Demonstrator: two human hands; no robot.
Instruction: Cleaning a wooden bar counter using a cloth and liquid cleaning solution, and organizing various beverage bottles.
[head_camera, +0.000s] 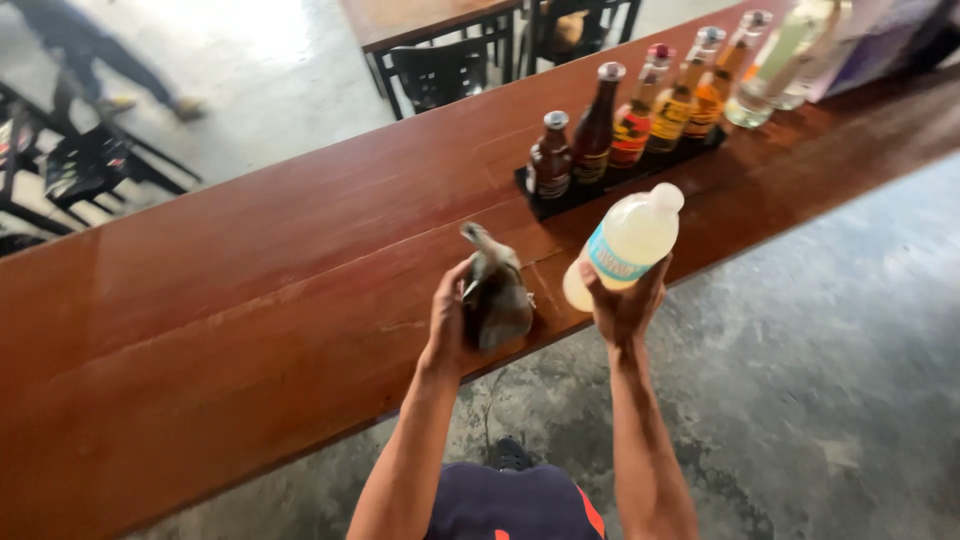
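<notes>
My left hand (450, 322) grips a dark grey-brown cloth (497, 290), bunched up and pressed on the front edge of the long reddish wooden counter (250, 290). To its right, my right hand (626, 302) holds a plastic bottle (627, 242) of cloudy pale liquid with a blue label and white cap. The bottle is tilted, cap pointing up and away, just above the counter's front edge.
A black tray (540, 200) on the counter carries a row of several brown and amber glass bottles (632, 125), with clear bottles (775, 70) further right. Dark chairs (440, 70) and a table stand beyond the counter. A person's legs (80, 50) show top left. Concrete floor lies below.
</notes>
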